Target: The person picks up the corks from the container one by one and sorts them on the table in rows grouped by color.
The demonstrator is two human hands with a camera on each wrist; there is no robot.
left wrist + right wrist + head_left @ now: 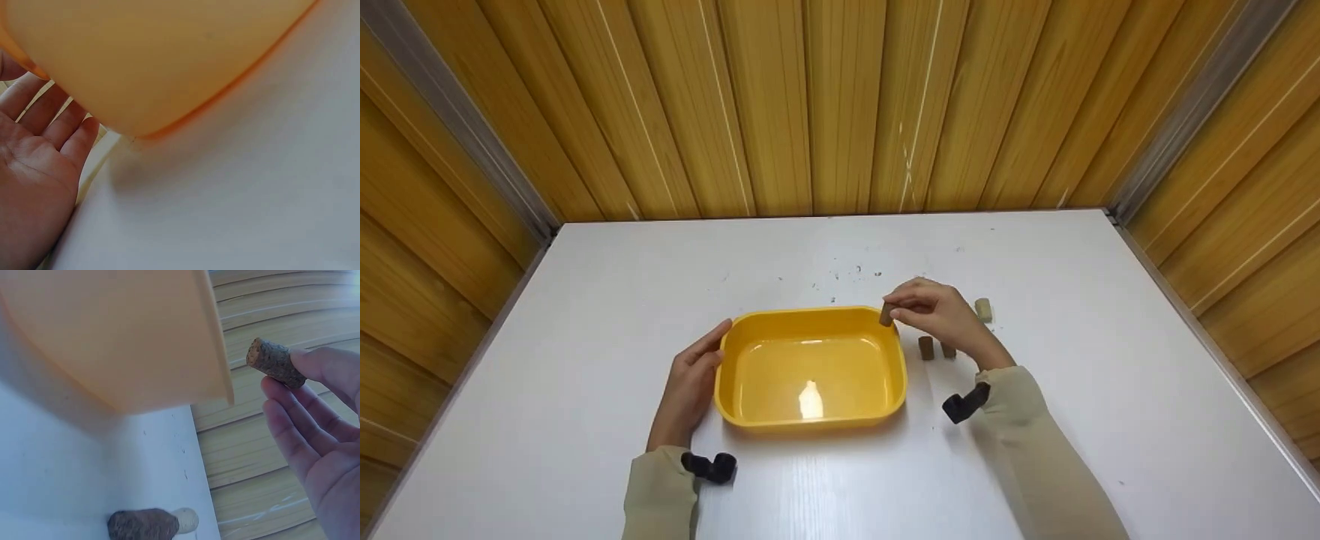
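Note:
My right hand (pixel 941 311) pinches a brown cork (pixel 275 363) between thumb and fingertips. The cork overlaps the far right corner of a yellow plastic tub (pixel 810 424) in the head view; the right wrist view shows it apart from the rim. My left hand (pixel 690 382) lies along the tub's left side, fingers extended against the wall and thumb near the rim. The tub's inside looks bare, with a bright reflection on its floor. Right of the tub stand a dark cork (pixel 926 348) and another dark cork (pixel 949 350), partly hidden by the right wrist.
A pale cork (pixel 983 310) sits on the white table (pixel 585 300) beyond the right wrist. Dark crumbs (pixel 858 268) are scattered behind the tub. Wood-patterned panels (pixel 840 112) wall in the table at the back and sides.

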